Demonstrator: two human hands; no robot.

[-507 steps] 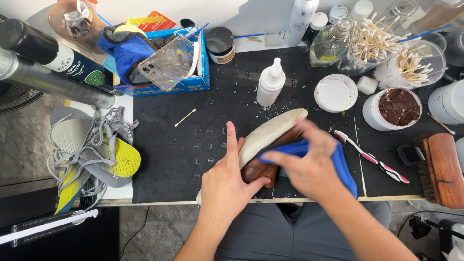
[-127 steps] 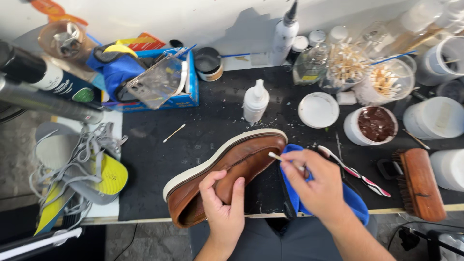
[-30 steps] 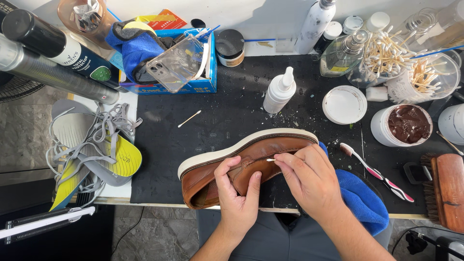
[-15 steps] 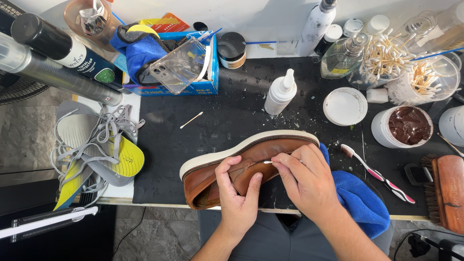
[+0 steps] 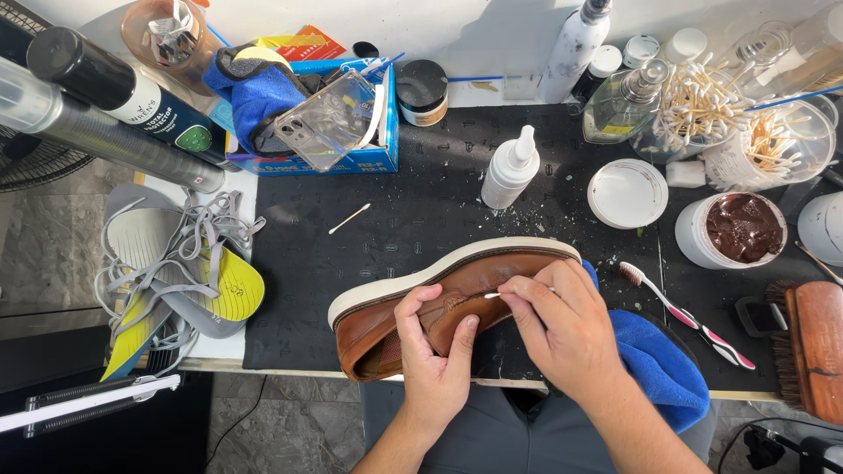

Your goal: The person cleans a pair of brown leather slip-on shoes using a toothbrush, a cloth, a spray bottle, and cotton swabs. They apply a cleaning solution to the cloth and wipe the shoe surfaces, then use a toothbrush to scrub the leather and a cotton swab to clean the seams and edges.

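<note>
My left hand (image 5: 435,360) grips the brown shoe (image 5: 439,298) on its side; my right hand (image 5: 562,329) pinches a cotton swab (image 5: 493,296) against the leather. A blue cloth (image 5: 654,364) lies just beside it on the surface (image 5: 421,237).

Cotton swab (image 5: 493,295) against brown shoe (image 5: 457,294)

Both bare forearms reaching up from the lower edge, converging toward the middle; left hand (image 5: 435,364) palm down, fingers curled and spread, thumb angled up to the right, gripping the brown leather shoe with a cream sole (image 5: 448,294) from the near side; left wrist straight, forearm short in view; right hand (image 5: 566,329) palm down, knuckles raised, fingers bent inward to the left, thumb and forefinger pinched on a thin white cotton swab (image 5: 505,294) with its tip against the leather; right forearm slanting off to the lower right; hands close, not touching.
</note>
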